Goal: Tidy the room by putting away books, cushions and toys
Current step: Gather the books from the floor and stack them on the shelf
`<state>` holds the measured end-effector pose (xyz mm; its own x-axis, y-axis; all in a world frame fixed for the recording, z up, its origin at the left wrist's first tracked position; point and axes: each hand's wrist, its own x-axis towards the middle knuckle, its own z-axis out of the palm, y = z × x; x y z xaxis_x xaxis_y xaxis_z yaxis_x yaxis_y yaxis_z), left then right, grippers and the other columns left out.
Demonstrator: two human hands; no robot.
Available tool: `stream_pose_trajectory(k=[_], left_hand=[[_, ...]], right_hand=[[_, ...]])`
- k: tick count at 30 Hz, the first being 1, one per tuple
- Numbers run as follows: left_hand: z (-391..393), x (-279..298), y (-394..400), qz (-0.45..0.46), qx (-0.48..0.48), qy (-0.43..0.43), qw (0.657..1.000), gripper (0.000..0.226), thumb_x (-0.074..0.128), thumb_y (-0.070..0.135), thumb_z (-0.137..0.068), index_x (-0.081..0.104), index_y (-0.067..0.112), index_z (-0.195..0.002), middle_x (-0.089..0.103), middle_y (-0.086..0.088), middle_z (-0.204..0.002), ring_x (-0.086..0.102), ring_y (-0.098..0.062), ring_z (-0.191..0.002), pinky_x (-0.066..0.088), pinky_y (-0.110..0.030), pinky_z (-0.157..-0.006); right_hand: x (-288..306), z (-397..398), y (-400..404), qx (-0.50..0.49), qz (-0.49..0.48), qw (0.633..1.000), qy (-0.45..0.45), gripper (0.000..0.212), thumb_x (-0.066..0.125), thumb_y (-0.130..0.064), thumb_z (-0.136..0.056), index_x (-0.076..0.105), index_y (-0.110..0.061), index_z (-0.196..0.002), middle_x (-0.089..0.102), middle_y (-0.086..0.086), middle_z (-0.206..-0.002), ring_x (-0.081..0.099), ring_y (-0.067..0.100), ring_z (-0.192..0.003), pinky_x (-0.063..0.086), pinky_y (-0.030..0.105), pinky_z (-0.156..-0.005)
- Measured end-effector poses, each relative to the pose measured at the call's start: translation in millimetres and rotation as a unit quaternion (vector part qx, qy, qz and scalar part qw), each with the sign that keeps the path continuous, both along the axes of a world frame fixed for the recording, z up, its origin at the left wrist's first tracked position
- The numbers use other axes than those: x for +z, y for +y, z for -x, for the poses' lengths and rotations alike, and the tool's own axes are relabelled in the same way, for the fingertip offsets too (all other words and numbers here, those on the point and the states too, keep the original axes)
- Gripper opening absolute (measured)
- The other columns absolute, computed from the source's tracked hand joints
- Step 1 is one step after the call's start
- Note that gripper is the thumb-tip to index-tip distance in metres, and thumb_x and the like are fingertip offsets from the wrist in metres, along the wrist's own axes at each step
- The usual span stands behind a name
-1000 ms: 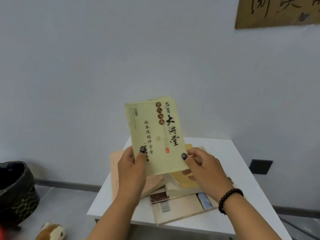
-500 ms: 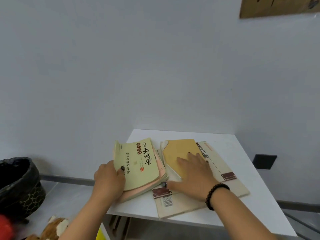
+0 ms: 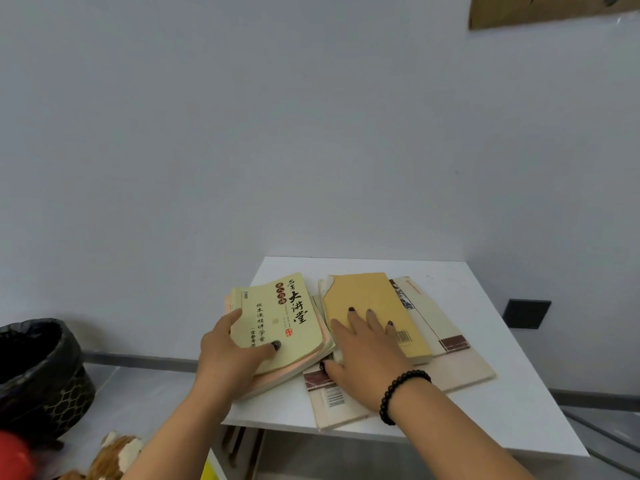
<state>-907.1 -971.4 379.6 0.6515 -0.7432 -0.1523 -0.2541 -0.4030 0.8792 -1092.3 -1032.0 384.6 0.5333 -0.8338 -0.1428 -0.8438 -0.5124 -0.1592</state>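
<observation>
Books are being squared up on the white worktop (image 3: 450, 282): left hand (image 3: 232, 355) grips the pale-green paperback (image 3: 277, 320), right hand (image 3: 363, 351) presses spread fingers (image 3: 353, 318) on the yellow book (image 3: 367, 292); stacking them looks next.

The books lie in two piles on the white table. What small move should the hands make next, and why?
Probably slide the pale green book and the pink one under it rightwards onto the yellow book. The left hand grips them, thumb on the cover, and the right hand lies flat on the other pile, so one stack seems intended.

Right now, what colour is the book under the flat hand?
Mustard yellow. The book under the right hand shows in the head view.
</observation>
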Motion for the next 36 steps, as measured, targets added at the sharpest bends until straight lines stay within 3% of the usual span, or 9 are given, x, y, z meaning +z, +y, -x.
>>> stream_pose_trajectory(k=[5, 8, 12, 21, 25, 29, 31, 33, 36], left_hand=[[-13, 6, 1, 0.103, 0.092, 0.243, 0.96, 0.074, 0.077, -0.004, -0.075, 0.048, 0.02, -0.138, 0.055, -0.015, -0.134, 0.06, -0.031, -0.111, 0.051, -0.043, -0.09], [-15, 14, 5, 0.122, 0.125, 0.326, 0.929, 0.054, 0.07, -0.007, -0.082, 0.05, 0.003, -0.132, 0.066, -0.021, -0.108, 0.068, -0.027, -0.085, 0.053, -0.036, -0.068], [-10, 17, 4, 0.111, 0.123, 0.324, 0.931, 0.006, 0.068, 0.005, -0.087, 0.063, 0.001, -0.088, 0.071, -0.018, -0.096, 0.068, -0.028, -0.081, 0.055, -0.047, -0.085], [-7, 13, -4, 0.056, 0.075, 0.331, 0.939, 0.012, 0.055, 0.002, -0.094, 0.064, 0.009, -0.095, 0.072, -0.015, -0.091, 0.067, -0.031, -0.081, 0.055, -0.043, -0.073], [-11, 8, -7, 0.06, 0.067, 0.303, 0.949, 0.022, 0.052, -0.001, -0.093, 0.065, 0.017, -0.093, 0.072, -0.012, -0.091, 0.067, -0.031, -0.084, 0.054, -0.047, -0.085], [-9, 8, -10, 0.062, 0.043, 0.274, 0.959, 0.024, 0.053, -0.001, -0.091, 0.066, 0.015, -0.104, 0.073, -0.011, -0.098, 0.068, -0.032, -0.088, 0.055, -0.043, -0.079], [-4, 9, -11, 0.058, 0.026, 0.274, 0.96, 0.024, 0.053, -0.001, -0.091, 0.066, 0.015, -0.103, 0.074, -0.011, -0.095, 0.069, -0.032, -0.087, 0.055, -0.041, -0.075], [6, 8, -12, 0.054, 0.007, 0.277, 0.959, 0.025, 0.055, 0.001, -0.089, 0.067, 0.016, -0.104, 0.075, -0.011, -0.094, 0.07, -0.033, -0.089, 0.056, -0.043, -0.078], [22, 5, -12, 0.063, 0.005, 0.283, 0.957, 0.019, 0.059, 0.011, -0.089, 0.066, 0.016, -0.106, 0.075, -0.01, -0.095, 0.069, -0.033, -0.09, 0.055, -0.044, -0.081]], right_hand=[[-2, -15, 4, -0.033, -0.002, 0.999, -0.023, 0.053, 0.04, -0.021, -0.099, 0.023, -0.012, -0.148, 0.009, 0.01, -0.16, -0.002, 0.038, -0.148, 0.004, 0.056, -0.119], [1, -20, 3, -0.048, -0.005, 0.999, -0.008, 0.052, 0.044, -0.013, -0.096, 0.027, -0.009, -0.145, 0.013, 0.012, -0.159, 0.0, 0.04, -0.147, 0.006, 0.057, -0.119], [4, -19, 4, -0.045, 0.022, 0.999, 0.004, 0.053, 0.049, -0.006, -0.092, 0.031, -0.008, -0.142, 0.024, 0.013, -0.153, 0.008, 0.041, -0.146, 0.013, 0.058, -0.117], [20, 2, 4, -0.058, 0.105, 0.971, -0.208, 0.037, 0.043, -0.007, -0.094, 0.05, -0.016, -0.129, 0.061, 0.001, -0.119, 0.056, 0.019, -0.099, 0.048, 0.027, -0.086], [52, 38, -14, -0.219, 0.08, 0.824, -0.516, 0.042, 0.055, 0.001, -0.085, 0.066, -0.021, -0.12, 0.066, 0.0, -0.119, 0.062, 0.015, -0.095, 0.045, 0.013, -0.08], [72, 73, -19, -0.303, -0.2, 0.455, -0.813, 0.026, 0.051, 0.004, -0.088, 0.069, -0.012, -0.097, 0.068, 0.014, -0.113, 0.067, 0.025, -0.097, 0.059, 0.032, -0.076], [73, 74, -13, -0.278, -0.29, 0.346, -0.848, 0.023, 0.046, 0.004, -0.089, 0.065, -0.005, -0.095, 0.069, 0.02, -0.109, 0.067, 0.029, -0.099, 0.059, 0.039, -0.081], [69, 67, -8, -0.269, -0.334, 0.362, -0.828, 0.024, 0.043, 0.006, -0.088, 0.064, -0.003, -0.094, 0.071, 0.02, -0.099, 0.066, 0.032, -0.098, 0.056, 0.045, -0.084], [47, 48, -9, -0.303, -0.359, 0.514, -0.718, 0.039, 0.046, 0.012, -0.082, 0.063, -0.005, -0.112, 0.069, 0.017, -0.105, 0.065, 0.034, -0.103, 0.051, 0.051, -0.094]])
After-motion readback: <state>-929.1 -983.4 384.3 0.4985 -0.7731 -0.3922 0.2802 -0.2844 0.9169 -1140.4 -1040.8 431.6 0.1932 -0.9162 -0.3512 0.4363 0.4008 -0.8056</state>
